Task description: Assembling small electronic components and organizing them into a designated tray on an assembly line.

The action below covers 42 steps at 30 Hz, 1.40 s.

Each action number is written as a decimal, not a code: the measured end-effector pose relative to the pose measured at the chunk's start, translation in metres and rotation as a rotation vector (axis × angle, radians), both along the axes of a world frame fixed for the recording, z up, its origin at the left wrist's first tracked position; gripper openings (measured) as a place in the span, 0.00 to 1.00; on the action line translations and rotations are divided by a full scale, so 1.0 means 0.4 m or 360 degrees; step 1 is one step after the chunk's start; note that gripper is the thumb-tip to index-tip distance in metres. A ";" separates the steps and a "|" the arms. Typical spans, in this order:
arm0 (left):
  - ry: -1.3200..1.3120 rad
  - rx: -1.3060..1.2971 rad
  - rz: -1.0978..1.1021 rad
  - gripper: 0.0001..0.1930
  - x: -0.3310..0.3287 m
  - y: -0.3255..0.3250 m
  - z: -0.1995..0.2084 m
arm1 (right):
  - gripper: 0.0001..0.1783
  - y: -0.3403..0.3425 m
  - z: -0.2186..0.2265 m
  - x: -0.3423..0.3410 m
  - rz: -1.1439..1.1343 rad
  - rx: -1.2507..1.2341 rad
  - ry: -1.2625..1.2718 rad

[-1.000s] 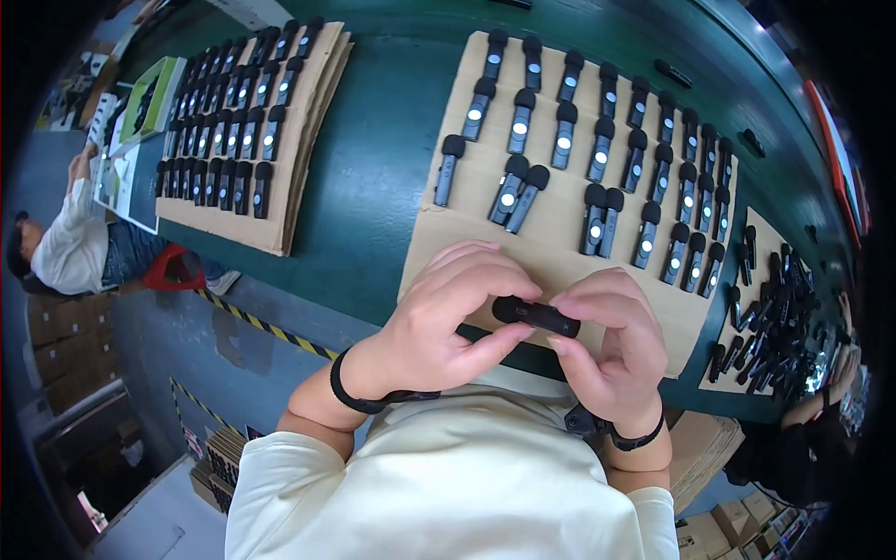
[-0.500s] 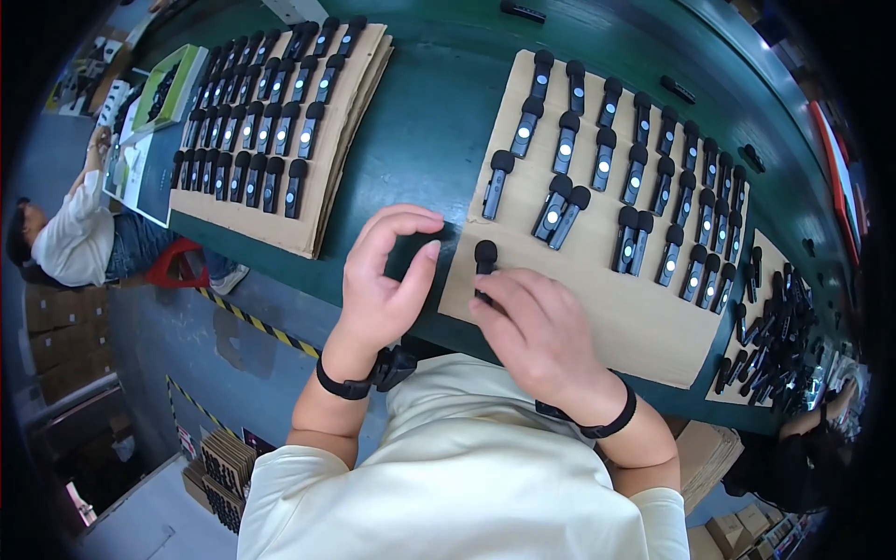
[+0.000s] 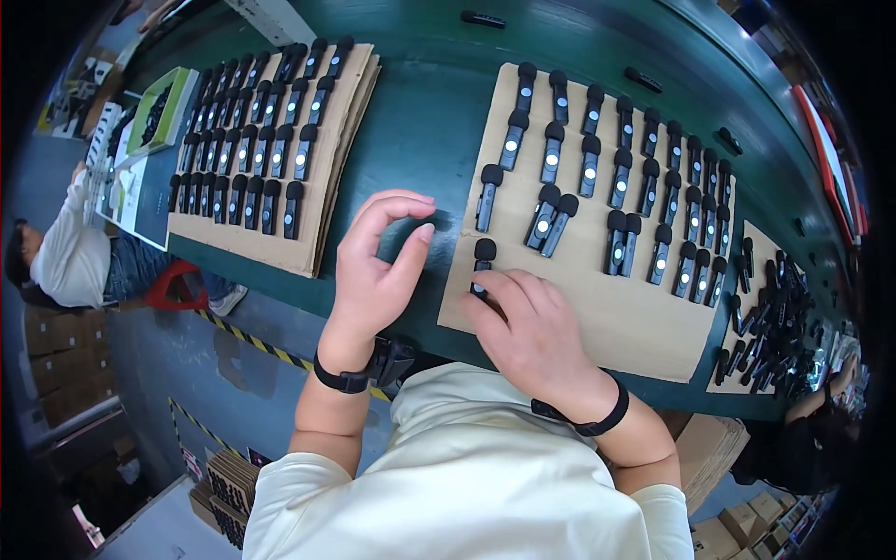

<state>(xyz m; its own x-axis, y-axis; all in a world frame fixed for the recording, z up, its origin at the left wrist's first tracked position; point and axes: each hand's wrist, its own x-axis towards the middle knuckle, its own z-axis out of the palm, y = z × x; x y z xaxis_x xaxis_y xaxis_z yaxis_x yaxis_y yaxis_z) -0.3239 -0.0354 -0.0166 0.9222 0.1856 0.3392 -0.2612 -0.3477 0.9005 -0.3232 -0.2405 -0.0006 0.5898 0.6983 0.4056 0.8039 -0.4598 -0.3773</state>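
Small black clip-on microphones with round foam tops lie in rows on a sheet of cardboard in front of me. At the sheet's near left corner, my right hand pinches the lower part of one microphone between thumb and fingers; its foam top points away from me. To the left, above the table, my left hand is curved open with nothing between thumb and fingers. Beyond my right hand, a pair of microphones lie side by side. Many microphones show a pale round spot.
A stack of cardboard bearing more rows of microphones lies at left. Loose microphones are heaped on another cardboard at right. A green-rimmed box stands far left, near a seated person. Single microphones lie along the table's far side.
The whole view has shifted slightly. My right hand stays at the same microphone, a little lower on it. My left hand keeps its open curve.
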 end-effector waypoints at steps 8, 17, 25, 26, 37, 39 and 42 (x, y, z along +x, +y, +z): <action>-0.0122 -0.0359 -0.0163 0.07 0.131 0.010 0.094 | 0.20 -0.142 0.145 0.003 -0.0057 -0.0049 0.0208; 0.0034 -0.0274 -0.0087 0.09 0.456 0.019 0.122 | 0.20 -0.492 0.317 0.214 -0.0610 -0.0174 0.0704; -0.0177 0.1498 0.0060 0.21 0.747 0.068 0.024 | 0.20 -0.654 0.182 0.615 -0.0959 -0.0645 0.0488; -0.0178 0.1514 0.0072 0.21 0.759 0.082 0.006 | 0.20 -0.658 0.163 0.656 -0.0920 -0.0674 0.0419; 0.0686 0.1761 0.0119 0.13 0.837 0.083 0.032 | 0.18 -0.615 0.022 0.867 -0.0775 -0.0955 0.0444; 0.0571 0.1627 0.0006 0.12 0.867 0.059 0.027 | 0.15 -0.616 0.025 0.865 -0.0775 -0.0916 0.0383; 0.0341 0.1306 -0.0278 0.12 0.898 -0.030 0.039 | 0.12 -0.651 0.047 0.846 -0.0814 -0.0901 0.0378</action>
<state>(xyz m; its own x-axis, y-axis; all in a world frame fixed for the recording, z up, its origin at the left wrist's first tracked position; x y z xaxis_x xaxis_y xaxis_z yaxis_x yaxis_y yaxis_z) 0.0351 -0.0474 -0.0009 0.9741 -0.1921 0.1195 -0.2249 -0.8801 0.4181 0.0152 -0.5008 0.0183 0.9189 0.3798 -0.1062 0.3686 -0.9229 -0.1111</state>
